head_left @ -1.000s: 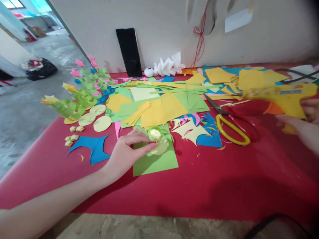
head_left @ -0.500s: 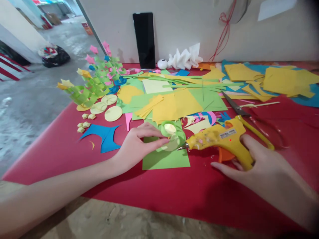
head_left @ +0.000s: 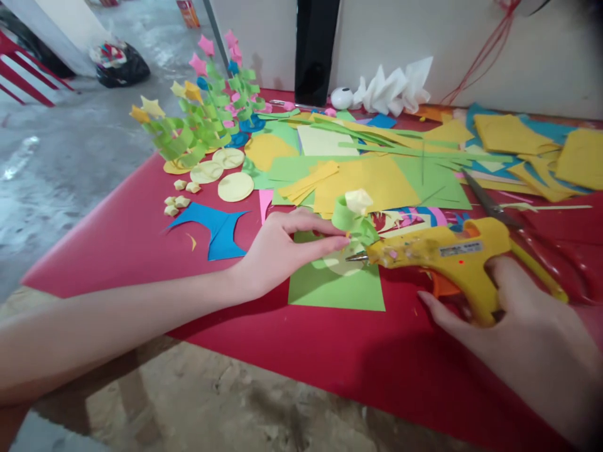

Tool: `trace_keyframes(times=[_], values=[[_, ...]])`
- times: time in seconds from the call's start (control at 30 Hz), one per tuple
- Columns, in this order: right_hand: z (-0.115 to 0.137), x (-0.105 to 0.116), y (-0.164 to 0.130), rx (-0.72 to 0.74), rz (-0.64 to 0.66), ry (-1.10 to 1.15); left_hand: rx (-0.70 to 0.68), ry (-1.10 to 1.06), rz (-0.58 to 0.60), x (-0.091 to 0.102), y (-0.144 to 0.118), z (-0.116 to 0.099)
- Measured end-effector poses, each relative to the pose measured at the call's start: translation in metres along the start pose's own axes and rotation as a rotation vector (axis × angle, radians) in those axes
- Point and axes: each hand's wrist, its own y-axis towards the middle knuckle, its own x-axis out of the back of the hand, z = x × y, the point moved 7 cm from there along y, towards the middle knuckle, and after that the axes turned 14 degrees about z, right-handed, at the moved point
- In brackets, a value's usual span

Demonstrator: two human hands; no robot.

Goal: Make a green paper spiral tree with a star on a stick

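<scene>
Between the pinched thumb and fingers of my left hand (head_left: 299, 248) is a paper flower (head_left: 355, 216), with a pale yellow star on top and curled green leaves beneath. My right hand (head_left: 513, 320) is wrapped round the handle of a yellow hot glue gun (head_left: 424, 248) with an orange trigger. Its metal nozzle points left, just under my left fingertips and close to the flower's base. A pale yellow paper disc (head_left: 342, 265) lies below on a green paper sheet (head_left: 336, 292); the nozzle and flower partly cover it. Whether the nozzle touches anything, I cannot tell.
Several finished paper flowers (head_left: 188, 132) stand at the back left. Near them lie pale discs (head_left: 235, 187), small folded stars (head_left: 176, 204) and a blue scrap (head_left: 211, 226). Scissors (head_left: 494, 204) lie behind the glue gun. A black phone (head_left: 313, 56) leans against the wall.
The view has shifted, so the table's contents appear farther right and higher. My left hand has tilted the flower, showing its leaves more from the side. The nozzle is now nearer my left fingertips.
</scene>
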Motion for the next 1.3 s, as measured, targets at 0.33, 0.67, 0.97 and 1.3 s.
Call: trace_keyframes(times=[0.33, 0.67, 0.97, 1.3], values=[[-0.001, -0.008, 0.003, 0.036, 0.089, -0.098, -0.023, -0.016, 0.023, -0.003, 0.000, -0.002], [-0.010, -0.017, -0.004, 0.056, 0.006, -0.158, -0.075, 0.015, 0.060, -0.004, 0.000, -0.005], [-0.014, -0.021, -0.006, 0.120, -0.020, -0.158, -0.077, 0.013, 0.082, -0.005, 0.001, -0.004], [-0.013, -0.023, -0.006, 0.136, -0.007, -0.133, -0.082, 0.028, 0.079, -0.005, 0.002, -0.005]])
